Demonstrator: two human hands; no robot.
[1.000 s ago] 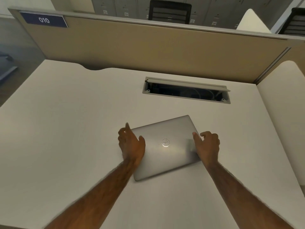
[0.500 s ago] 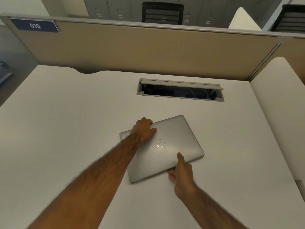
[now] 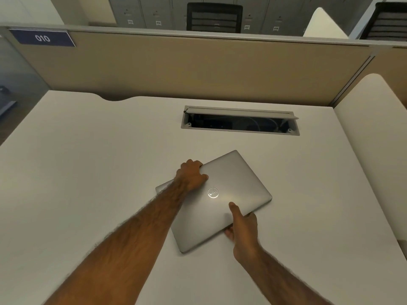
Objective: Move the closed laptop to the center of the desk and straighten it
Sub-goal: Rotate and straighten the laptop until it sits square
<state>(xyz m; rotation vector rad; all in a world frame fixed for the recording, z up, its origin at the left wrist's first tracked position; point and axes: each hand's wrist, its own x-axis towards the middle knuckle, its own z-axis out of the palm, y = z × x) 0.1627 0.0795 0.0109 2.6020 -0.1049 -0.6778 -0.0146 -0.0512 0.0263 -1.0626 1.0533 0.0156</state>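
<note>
A closed silver laptop (image 3: 233, 190) with a round logo lies on the white desk (image 3: 88, 172), turned at an angle to the desk's edges. My left hand (image 3: 191, 175) grips its far left edge, fingers curled over the rim. My right hand (image 3: 243, 225) holds the near right edge, thumb on the lid and fingers underneath. The near right side looks slightly raised off the desk.
An open cable tray (image 3: 240, 122) is cut into the desk behind the laptop. A beige partition (image 3: 198, 69) with a blue "010" label (image 3: 43, 38) closes the back. A white side panel (image 3: 372, 128) stands at the right. Black chairs sit beyond the partition.
Both hands shifted from the laptop's sides: the left went to the far left edge, the right to the near right edge with fingers under it. The laptop stays angled.
</note>
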